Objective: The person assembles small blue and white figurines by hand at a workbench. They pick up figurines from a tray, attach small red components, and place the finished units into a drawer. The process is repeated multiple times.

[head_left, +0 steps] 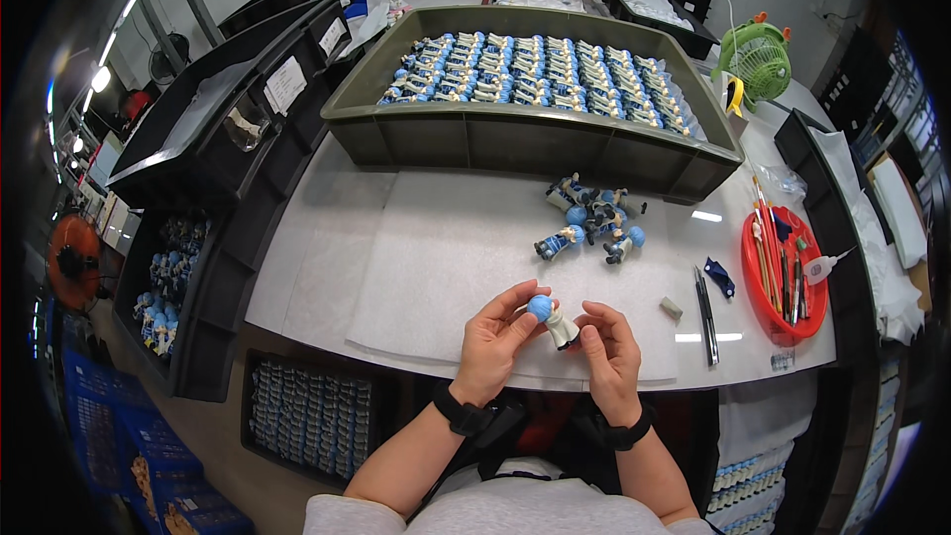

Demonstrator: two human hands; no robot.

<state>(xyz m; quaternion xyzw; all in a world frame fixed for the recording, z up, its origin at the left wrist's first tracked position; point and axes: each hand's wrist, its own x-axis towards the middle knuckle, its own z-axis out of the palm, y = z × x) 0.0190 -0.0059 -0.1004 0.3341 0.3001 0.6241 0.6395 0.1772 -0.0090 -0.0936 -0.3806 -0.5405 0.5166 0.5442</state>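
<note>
A small figurine (560, 327) with round blue hair, a white garment and black feet is tilted between my hands, above the near part of the white work table. My left hand (495, 335) grips it at the head end with thumb and fingers. My right hand (612, 355) is close beside its lower body, thumb and fingers curved and slightly apart; whether the fingertips touch it I cannot tell. Beyond my hands, several more blue-haired figurines (592, 213) lie in a loose pile on the white sheet (436, 248).
A large grey-green crate (446, 134) of figurines in rows stands behind the pile. At right are a red basket (750, 277) of brushes, a black pen (706, 317), a grey block (671, 308) and a green fan (755, 59). Black crates (223, 139) line the left. A person in red sits opposite.
</note>
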